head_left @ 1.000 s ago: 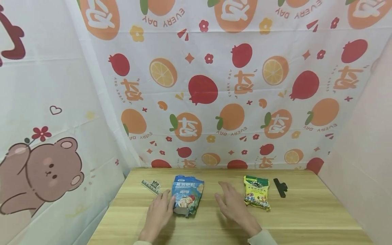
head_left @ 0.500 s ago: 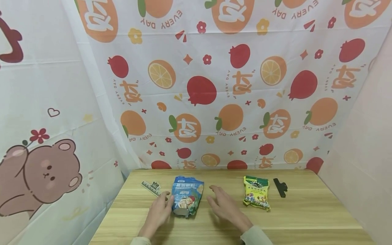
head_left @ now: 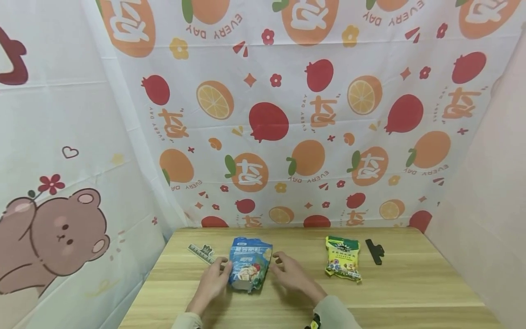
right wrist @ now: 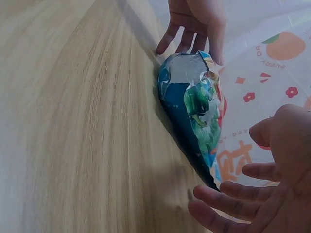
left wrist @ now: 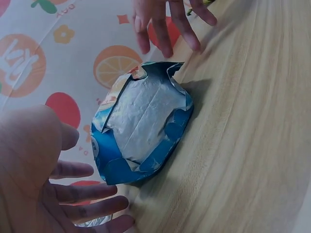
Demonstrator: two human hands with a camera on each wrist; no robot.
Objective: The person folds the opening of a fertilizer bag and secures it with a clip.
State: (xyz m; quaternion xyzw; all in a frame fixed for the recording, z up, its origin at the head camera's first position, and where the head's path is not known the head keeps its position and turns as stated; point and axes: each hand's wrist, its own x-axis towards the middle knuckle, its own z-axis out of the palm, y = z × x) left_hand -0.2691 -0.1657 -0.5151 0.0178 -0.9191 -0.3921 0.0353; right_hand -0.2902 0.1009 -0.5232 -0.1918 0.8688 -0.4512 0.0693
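Moving nearer the blue packet (head_left: 248, 265), my right hand (head_left: 293, 275) is reaching opposite my left hand (head_left: 213, 279), both loosely spread, empty, likely needing inward pressing.

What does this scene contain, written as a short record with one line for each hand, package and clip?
Left hand: fingers relaxed, beside the blue package; contact unclear
Right hand: fingers spread, at the package's other side; contact unclear
Blue package: lying on the wooden table, between the hands
Yellow-green package: on the table, right of the right hand
Black clip: right of the yellow-green package
Piano-key clip: left of the blue package, near the left hand
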